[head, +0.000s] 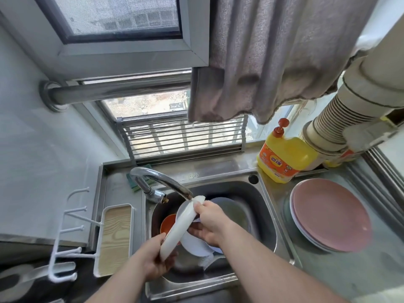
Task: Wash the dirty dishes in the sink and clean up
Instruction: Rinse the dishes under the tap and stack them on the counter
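Left hand [156, 260], nearest the viewer, grips the near end of a smooth white oval dish [182, 224] held on edge above the steel sink [265, 217]; right hand [211, 223] pinches its far rim, thumb on top, fingers curled behind. The dish's long axis runs from the sink's front-left toward the spout of the curved chrome faucet [157, 178] at the back edge. In the basin lie one orange bowl [168, 223] and several white plates [194, 243], count unclear. Two pink round plates [330, 215] are stacked on the right drainboard; one yellow detergent bottle [284, 156] stands at its back corner.
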Tool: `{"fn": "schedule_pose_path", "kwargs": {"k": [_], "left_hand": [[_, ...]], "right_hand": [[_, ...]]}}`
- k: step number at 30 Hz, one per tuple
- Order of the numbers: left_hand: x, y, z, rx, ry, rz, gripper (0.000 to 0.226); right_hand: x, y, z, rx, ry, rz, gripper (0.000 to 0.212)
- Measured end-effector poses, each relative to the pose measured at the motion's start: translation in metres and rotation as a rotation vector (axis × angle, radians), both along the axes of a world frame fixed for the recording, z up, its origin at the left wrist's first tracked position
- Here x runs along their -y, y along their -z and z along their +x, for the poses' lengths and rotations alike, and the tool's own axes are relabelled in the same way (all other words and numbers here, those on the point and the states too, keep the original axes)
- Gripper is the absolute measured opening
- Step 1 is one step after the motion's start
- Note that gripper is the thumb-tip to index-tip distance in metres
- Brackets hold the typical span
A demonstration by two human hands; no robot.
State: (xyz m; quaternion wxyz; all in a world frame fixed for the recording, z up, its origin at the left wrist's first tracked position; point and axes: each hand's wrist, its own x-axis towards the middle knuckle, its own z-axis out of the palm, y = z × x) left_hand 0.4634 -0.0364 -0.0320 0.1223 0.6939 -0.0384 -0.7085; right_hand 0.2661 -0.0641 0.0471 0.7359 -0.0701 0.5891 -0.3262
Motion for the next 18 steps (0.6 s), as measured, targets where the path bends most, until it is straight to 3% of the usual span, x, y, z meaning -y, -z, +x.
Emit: {"fn": "schedule_pose_path", "kwargs": {"k": [5,8,15,18], "left_hand": [[0.003,-0.011,-0.018,-0.083,0.008,0.030,0.045],[0.003,-0.020,-0.027,-0.099,0.006,0.030,0.048],[0.009,-0.021,-0.051,-0.029,-0.089,-0.080,0.038],[0.020,-0.026,-0.072,-0.023,-0.082,-0.128,0.045]], "right_hand": [[-0.017,-0.008,-0.023,-0.171,-0.313,-0.133,0.017],[-0.037,-0.008,-0.049,-0.174,-0.404,-0.175,0.012],[-0.089,0.012,-0.113,-0.170,-0.160,-0.093,0.020],[-0.100,0.026,-0.129,-0.139,0.001,-0.029,0.024]]}}
